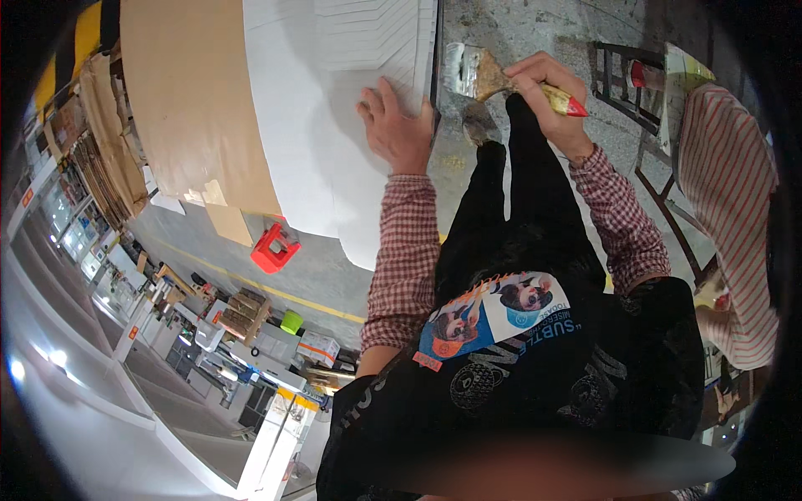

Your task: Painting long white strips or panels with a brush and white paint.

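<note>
Workshop | grey floor (pixel 322 269) | yellow floor line (pixel 334 311) | stacked cardboard (pixel 113 138) | broad paintbrush (pixel 491 77)

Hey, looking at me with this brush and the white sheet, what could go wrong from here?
Drips: the right hand holds the paintbrush out beyond the sheet's edge; if its whitish bristles are wet, which I can't tell, paint could spot the floor.
Creasing: the left hand lies spread near the edge of the white sheet; pressing or sliding might wrinkle it.
Bumping: someone's striped top shows to your right, so a wide elbow swing might knock them.
</note>
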Action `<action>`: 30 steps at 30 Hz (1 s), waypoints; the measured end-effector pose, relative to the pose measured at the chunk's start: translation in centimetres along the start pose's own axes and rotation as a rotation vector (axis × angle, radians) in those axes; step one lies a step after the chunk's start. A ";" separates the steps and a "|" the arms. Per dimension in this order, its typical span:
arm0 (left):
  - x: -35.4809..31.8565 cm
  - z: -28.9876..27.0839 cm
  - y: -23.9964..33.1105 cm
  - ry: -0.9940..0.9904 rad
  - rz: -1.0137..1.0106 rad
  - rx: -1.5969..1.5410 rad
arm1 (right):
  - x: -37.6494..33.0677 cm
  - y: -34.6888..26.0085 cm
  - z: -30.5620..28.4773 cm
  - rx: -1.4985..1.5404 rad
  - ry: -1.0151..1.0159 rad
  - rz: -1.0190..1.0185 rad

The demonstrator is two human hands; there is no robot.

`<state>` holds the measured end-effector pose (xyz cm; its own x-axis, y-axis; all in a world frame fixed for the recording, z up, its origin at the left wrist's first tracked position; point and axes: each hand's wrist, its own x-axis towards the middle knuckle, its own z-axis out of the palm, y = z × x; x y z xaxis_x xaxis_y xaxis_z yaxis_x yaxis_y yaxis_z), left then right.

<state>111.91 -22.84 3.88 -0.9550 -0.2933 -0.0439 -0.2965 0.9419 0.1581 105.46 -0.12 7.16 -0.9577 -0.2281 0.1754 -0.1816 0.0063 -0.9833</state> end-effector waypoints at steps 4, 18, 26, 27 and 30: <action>-4.3 1.4 -0.4 -0.046 -0.125 0.049 | -0.2 0.7 -0.1 -0.055 0.032 -0.027; -1.6 -6.0 -6.0 -0.443 0.057 -0.189 | 2.0 3.4 1.9 -0.134 0.064 -0.194; -0.9 -6.0 -5.8 -0.459 0.082 -0.194 | -2.1 3.4 2.5 -0.033 0.038 -0.133; -0.8 -6.1 -5.7 -0.457 0.100 -0.191 | -1.6 3.1 2.2 -0.034 0.036 -0.132; -0.6 -6.0 -5.2 -0.411 0.151 -0.134 | -0.1 3.0 1.7 -0.059 0.102 -0.152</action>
<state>114.03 -28.53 8.96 -0.9182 -0.0395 -0.3941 -0.1766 0.9315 0.3181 105.33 -1.70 4.09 -0.9352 -0.1311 0.3290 -0.3362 0.0367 -0.9411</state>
